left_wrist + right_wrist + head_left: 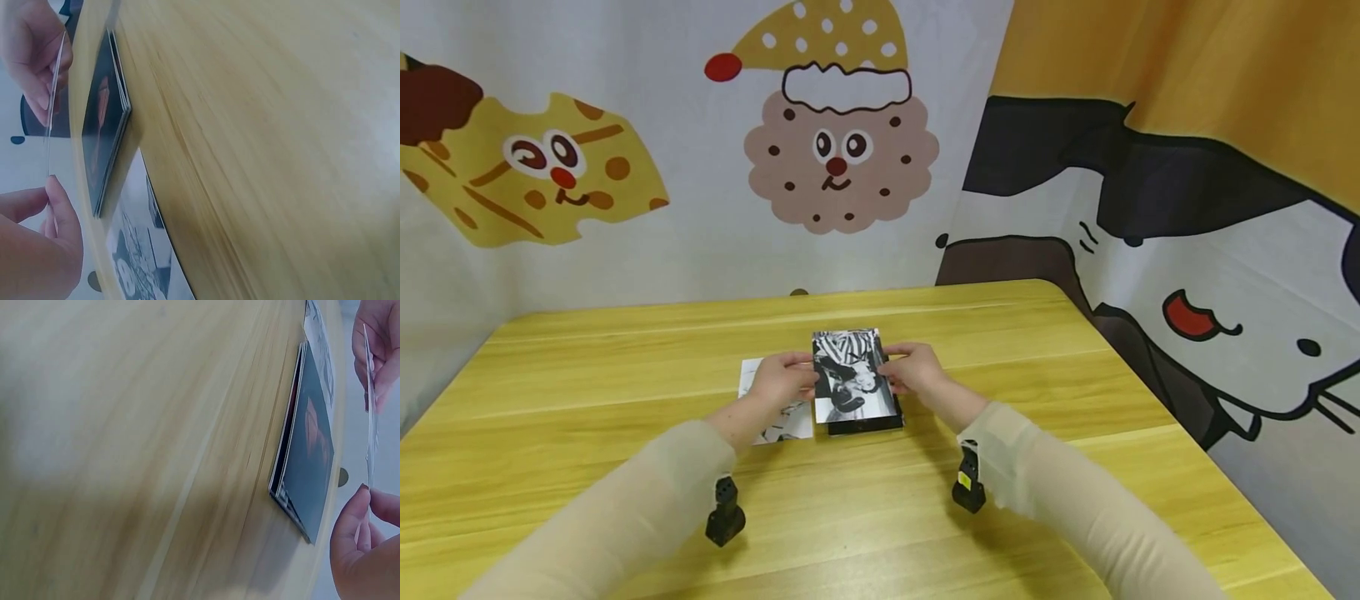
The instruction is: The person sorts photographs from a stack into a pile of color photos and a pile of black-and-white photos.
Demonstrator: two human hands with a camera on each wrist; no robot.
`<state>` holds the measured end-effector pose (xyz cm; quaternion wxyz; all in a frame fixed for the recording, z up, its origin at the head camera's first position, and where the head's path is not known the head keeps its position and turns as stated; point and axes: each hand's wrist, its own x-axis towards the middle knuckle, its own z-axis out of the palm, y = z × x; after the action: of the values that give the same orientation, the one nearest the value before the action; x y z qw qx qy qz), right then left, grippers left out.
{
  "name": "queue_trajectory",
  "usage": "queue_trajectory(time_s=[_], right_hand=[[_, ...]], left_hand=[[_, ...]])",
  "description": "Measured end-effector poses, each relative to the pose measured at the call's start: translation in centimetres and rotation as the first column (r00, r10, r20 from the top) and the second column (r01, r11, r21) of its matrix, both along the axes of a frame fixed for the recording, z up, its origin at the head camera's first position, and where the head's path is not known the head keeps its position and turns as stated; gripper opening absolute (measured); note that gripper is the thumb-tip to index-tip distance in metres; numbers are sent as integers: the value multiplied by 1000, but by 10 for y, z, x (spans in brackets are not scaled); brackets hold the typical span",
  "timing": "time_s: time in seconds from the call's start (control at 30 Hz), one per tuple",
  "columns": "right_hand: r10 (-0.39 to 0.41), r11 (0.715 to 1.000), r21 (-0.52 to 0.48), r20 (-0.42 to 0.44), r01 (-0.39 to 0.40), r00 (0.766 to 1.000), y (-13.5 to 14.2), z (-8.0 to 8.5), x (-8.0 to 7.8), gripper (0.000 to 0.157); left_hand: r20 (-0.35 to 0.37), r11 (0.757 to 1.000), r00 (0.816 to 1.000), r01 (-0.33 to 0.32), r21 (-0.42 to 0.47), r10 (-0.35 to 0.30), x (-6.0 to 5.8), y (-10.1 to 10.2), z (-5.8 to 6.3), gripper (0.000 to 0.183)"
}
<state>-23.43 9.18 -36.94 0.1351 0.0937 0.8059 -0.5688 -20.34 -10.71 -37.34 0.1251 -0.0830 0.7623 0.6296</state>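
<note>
Both hands hold up a black-and-white photo card [852, 375] by its two side edges. My left hand [781, 382] pinches the left edge between thumb and fingers, and my right hand [917, 368] pinches the right edge. In both wrist views the card shows edge-on, lifted above the table. Beneath it lies a small stack of dark photo cards [307, 444], the top one bearing a reddish shape; in the head view only its lower edge shows. Left of the stack, another black-and-white photo card [790, 423] lies flat, partly hidden by my left hand.
The cards lie on a yellow wood-grain table [625, 375]. Behind it hangs a curtain [700, 250] printed with cartoon figures. A small black camera sits at each sleeve cuff.
</note>
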Motion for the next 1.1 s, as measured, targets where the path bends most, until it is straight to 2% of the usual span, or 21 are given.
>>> queue_trajectory(time_s=[0.37,0.7,0.97,1.1], right_hand=[[-7,1000,-29,-29,6,1000,-21,-1,6,36],[-22,998,-67,-38,20,999,-34,-2,6,33],[-2,996,-90,-50,-2,999,-43,-2,8,32],[7,994,-105,-39,-11,999,-47,-3,8,33]], left_hand=[[0,1000,1000,-26,8,26,3,-18,-3,48],[-1,999,1000,-29,40,29,9,-30,2,50],[14,1000,999,-30,-8,30,14,-42,3,49],[32,999,999,-45,5,45,16,-46,4,50]])
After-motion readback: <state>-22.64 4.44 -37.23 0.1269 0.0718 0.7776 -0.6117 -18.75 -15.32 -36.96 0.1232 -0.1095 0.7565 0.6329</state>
